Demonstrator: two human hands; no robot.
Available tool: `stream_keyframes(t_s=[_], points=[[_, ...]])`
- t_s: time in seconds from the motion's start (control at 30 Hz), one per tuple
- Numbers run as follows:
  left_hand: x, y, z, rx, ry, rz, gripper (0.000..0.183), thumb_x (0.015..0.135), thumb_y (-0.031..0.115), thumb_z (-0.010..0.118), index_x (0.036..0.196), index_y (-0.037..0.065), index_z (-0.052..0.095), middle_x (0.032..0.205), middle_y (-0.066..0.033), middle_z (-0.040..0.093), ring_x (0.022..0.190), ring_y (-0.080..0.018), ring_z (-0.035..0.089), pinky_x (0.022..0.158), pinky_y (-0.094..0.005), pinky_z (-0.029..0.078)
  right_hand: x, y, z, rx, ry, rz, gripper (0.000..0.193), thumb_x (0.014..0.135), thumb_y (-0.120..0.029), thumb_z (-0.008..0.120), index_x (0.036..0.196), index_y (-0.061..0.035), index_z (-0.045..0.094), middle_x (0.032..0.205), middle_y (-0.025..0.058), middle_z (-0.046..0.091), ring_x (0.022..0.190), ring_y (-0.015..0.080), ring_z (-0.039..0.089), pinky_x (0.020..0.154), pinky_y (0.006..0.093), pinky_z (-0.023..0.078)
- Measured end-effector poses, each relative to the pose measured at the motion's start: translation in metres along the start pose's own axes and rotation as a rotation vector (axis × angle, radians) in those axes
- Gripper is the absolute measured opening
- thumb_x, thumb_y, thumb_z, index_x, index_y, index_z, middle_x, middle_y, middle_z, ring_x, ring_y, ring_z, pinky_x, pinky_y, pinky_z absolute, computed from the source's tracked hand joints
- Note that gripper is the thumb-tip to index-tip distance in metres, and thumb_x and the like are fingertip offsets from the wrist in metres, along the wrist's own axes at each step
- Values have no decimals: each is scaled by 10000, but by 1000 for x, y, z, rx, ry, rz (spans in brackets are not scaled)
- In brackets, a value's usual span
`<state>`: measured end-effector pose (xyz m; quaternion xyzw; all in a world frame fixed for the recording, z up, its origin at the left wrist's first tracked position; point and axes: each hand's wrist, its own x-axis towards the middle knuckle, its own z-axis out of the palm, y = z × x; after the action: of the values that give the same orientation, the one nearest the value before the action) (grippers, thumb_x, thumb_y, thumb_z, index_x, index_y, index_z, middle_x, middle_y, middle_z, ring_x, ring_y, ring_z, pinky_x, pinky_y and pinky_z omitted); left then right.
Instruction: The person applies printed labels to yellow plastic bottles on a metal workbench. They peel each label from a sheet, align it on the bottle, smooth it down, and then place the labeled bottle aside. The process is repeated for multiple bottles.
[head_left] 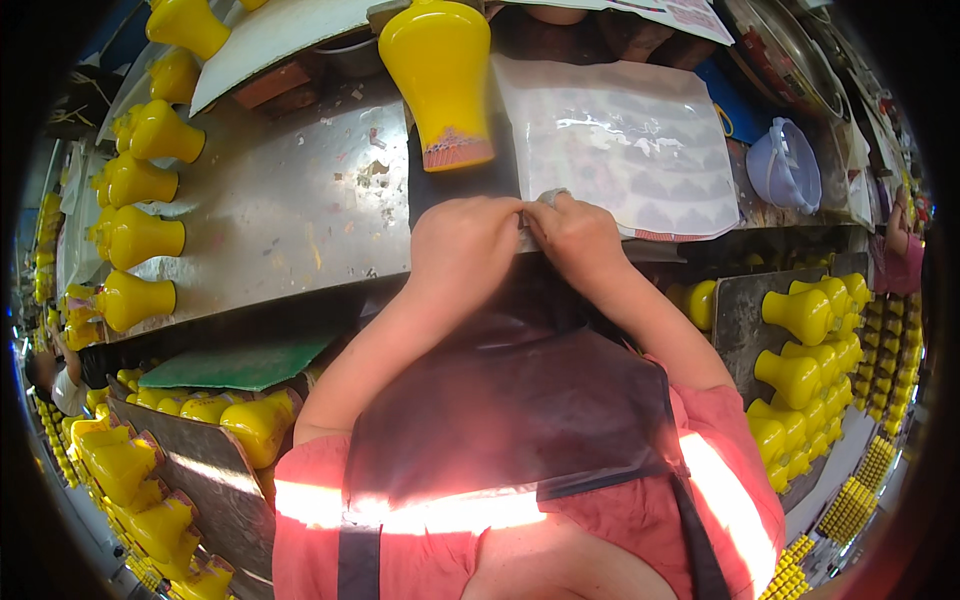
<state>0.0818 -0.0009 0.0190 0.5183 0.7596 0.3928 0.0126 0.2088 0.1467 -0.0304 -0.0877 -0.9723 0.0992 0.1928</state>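
My left hand (462,240) and my right hand (582,234) meet at the front edge of the worktable, their thumbs and fingertips pinched together. Whatever lies between the fingertips is too small and covered to make out. Just beyond them is a glossy yellow vase (436,70), with a pink patterned band around the end nearest me. To the right of the vase, close to my right hand, lies a translucent sheet (630,140) over rows of grey printed shapes. A red-patterned edge shows beneath it.
The metal worktable (290,200) carries a row of yellow vases (145,238) along its left side. A lilac bucket (784,168) stands at the right. Boards with more vases (797,315) flank me, beside a green board (235,362). Other people are at the far left and right.
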Motion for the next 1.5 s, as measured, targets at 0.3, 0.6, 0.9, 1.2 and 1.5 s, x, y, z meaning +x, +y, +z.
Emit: stream_keyframes(t_s=[0.3,0.6,0.9,1.2,1.5], points=[[-1,0,0,3,8,-5,108,883,88,679,938,57,766,773,-124,697,737,-331,682,678,-438,532,5,-1,6,4,58,-17,108,815,-105,748,892,-79,676,795,105,610,634,297,651,544,397,538],[-3,6,-1,60,-103,-32,121,895,106,677,946,47,770,784,-133,699,740,-334,677,679,-438,526,2,-6,2,114,59,33,58,812,-97,673,869,-91,664,806,109,610,667,310,664,574,420,538],[-3,3,3,21,-49,1,110,892,107,681,931,60,773,755,-126,694,720,-326,678,667,-433,525,4,-5,8,73,100,0,159,767,-93,735,809,-79,583,779,117,575,599,291,643,510,391,527],[-3,4,-1,4,-49,-2,99,886,104,686,923,63,768,740,-117,685,716,-319,678,663,-431,524,16,21,7,208,142,262,78,815,-82,690,847,-14,668,782,129,684,687,269,683,651,373,552],[2,7,1,-11,-37,63,91,871,81,697,940,54,750,725,-115,673,707,-314,674,658,-437,520,17,55,-39,1149,16,923,108,896,-89,656,840,4,649,663,41,642,530,140,628,500,286,486]])
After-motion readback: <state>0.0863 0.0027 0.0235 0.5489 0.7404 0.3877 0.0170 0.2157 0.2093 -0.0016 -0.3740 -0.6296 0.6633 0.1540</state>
